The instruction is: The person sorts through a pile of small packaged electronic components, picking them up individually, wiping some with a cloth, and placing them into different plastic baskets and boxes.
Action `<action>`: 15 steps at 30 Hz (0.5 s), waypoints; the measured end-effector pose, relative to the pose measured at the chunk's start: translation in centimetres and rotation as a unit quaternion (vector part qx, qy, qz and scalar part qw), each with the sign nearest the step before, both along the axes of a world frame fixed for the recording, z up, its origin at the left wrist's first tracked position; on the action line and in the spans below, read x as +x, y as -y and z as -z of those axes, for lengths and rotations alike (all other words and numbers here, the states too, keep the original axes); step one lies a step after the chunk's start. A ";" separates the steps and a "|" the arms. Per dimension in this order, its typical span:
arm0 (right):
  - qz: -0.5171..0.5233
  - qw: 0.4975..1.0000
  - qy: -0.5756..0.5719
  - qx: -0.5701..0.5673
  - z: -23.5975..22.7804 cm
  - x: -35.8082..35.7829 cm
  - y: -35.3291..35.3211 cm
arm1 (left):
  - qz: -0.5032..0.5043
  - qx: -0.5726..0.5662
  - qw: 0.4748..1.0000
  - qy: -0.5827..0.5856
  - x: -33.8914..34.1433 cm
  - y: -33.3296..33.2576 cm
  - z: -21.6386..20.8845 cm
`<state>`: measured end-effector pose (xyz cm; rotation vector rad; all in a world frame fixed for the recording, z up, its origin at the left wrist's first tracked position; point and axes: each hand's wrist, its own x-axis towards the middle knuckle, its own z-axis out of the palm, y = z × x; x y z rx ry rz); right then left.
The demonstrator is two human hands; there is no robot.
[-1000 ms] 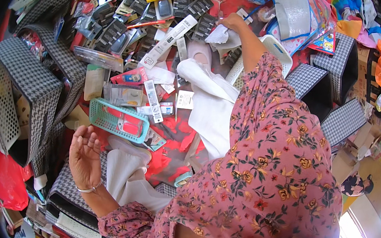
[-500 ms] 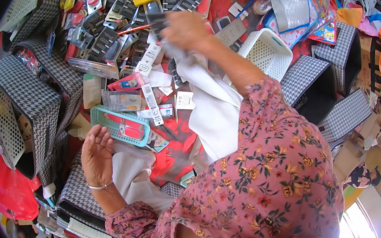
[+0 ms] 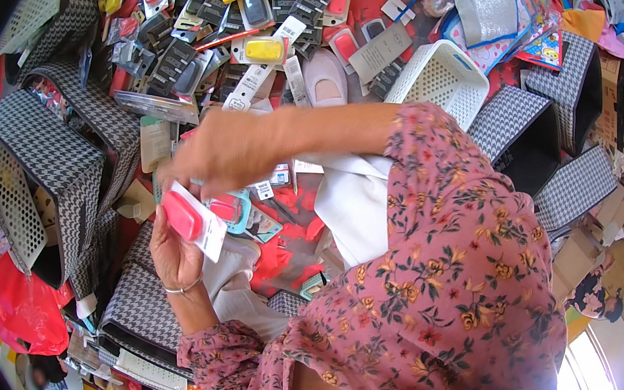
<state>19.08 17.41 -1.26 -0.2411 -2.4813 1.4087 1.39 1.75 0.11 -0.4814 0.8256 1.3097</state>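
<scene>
A carded pack with a pink oval piece (image 3: 184,215) on white backing is in my left hand (image 3: 171,256), tilted, the fingers closed around its side. Just above it, my right hand (image 3: 222,152) is smeared by motion; its fingers are near the card's top, and I cannot tell whether they hold anything. Beside the pack, a small teal basket (image 3: 242,219) holds another pink carded piece (image 3: 224,207); my right hand and forearm hide part of the basket. Farther off lies a heap of carded packs, among them a yellow one (image 3: 264,50).
Houndstooth bins (image 3: 42,145) stand at the left, and more bins (image 3: 509,123) at the right. A white perforated basket (image 3: 443,81) sits beyond my right arm. My shoe (image 3: 325,77) rests among the packs. A red plastic bag (image 3: 15,296) lies at the far left.
My right hand has come back from the far heap toward my left hand. My left hand, open and without anything before, now grips the pink carded pack.
</scene>
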 end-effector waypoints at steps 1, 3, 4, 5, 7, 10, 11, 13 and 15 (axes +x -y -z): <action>0.048 0.998 0.029 -0.018 1.0 1.2 -1.7 | 0.014 0.015 1.000 -0.005 0.4 -0.9 -0.7; 0.161 0.982 0.024 -0.096 2.9 4.0 -4.2 | -0.024 0.038 0.998 0.043 0.2 -1.1 -0.5; 0.236 0.960 0.066 -0.133 4.6 5.1 -5.3 | -0.037 0.036 0.998 0.038 -0.3 -0.8 -0.4; 0.345 0.922 0.157 -0.080 6.6 6.2 -6.5 | -0.050 0.034 0.998 0.033 -0.7 -0.4 -0.6; 0.381 0.831 0.405 0.032 9.3 9.3 -8.0 | -0.046 0.006 0.998 -0.033 -0.9 -0.1 -0.9; 0.433 0.777 0.447 0.088 17.1 14.5 -7.2 | 0.002 -0.011 0.999 -0.053 -0.1 -0.6 -1.4; 0.431 0.768 0.468 0.067 18.0 15.1 -6.5 | 0.016 -0.022 0.998 -0.061 -0.1 -0.4 -1.2; 0.422 0.752 0.506 0.024 19.1 15.5 -5.3 | 0.024 -0.039 0.996 -0.075 -0.1 -0.2 -1.2; 0.459 0.727 0.509 0.031 20.5 15.6 -4.8 | 0.018 -0.051 0.995 -0.083 0.0 -0.1 -1.4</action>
